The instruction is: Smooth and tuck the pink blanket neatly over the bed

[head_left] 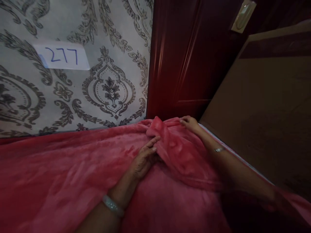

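Observation:
A plush pink-red blanket covers the surface before me, with a loose fold bunched up near the far right corner. My left hand is at the near-left side of this fold, thumb and index finger closed lightly at its edge; the other fingers are partly hidden. At the blanket's far edge, beside the dark red panel, my right hand pinches the cloth between thumb and fingers. Each wrist wears a band: a pale bangle on the left, a silvery one on the right.
Patterned wallpaper rises behind the blanket, bearing a white paper marked 277. A dark red wooden panel with a gold-coloured plate adjoins it. On the right, a large brown cardboard-like surface stands close to my right arm.

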Demonstrator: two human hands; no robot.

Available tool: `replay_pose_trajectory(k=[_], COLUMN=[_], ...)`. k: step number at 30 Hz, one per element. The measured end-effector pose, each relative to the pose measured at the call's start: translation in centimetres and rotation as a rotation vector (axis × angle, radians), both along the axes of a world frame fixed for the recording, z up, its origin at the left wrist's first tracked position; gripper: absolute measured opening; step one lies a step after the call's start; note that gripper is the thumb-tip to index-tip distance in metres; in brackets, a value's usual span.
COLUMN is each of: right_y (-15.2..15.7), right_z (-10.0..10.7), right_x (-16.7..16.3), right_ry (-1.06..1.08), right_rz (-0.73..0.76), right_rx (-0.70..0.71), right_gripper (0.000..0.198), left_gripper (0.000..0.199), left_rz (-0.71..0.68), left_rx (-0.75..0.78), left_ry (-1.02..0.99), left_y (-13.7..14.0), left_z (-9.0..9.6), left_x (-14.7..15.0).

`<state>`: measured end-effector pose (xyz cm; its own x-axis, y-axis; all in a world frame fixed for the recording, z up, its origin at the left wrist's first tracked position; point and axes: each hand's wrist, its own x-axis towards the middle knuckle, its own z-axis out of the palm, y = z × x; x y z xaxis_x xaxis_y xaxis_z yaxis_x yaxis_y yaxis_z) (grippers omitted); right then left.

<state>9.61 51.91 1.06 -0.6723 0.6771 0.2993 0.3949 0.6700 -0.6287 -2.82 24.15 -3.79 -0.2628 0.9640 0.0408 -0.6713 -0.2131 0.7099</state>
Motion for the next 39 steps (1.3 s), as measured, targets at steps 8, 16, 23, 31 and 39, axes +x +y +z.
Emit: replay_pose_trajectory(k=[8,16,23,31,39], right_y=[-17.3,0.2,-4.9,-0.6,-1.0], right_z=[0.7,4.8,-4.9,-6.4,-5.7], right_x=[4.0,5.6,5.3,8.2,7.2], right_ry=[-0.308,-0.037,-0.459,-0.712,-0.513], right_rz=[0.352,-0.632,-0.158,-0.318,-0.373], right_rx=[0.033,-0.034,0.397,0.199,0.407], right_gripper=[0.014,0.045,0.057,0.061,0.046], left_gripper=[0.052,0.043,0.037,0.037,0.057], left_rz=[0.039,-0.006,-0.049,0.020,0.163], left_rx=[0.054,0.038,0.023,-0.068,-0.282], left_ry=[0.002,0.172,0.344,0.522,1.680], left_y=[0.0,0.5,0.5,0.5,0.6], left_z=[0.5,-0.4,-0.6,-0.4,-0.5], left_x=[-0.1,-0.5,-0.2,0.2,1.1])
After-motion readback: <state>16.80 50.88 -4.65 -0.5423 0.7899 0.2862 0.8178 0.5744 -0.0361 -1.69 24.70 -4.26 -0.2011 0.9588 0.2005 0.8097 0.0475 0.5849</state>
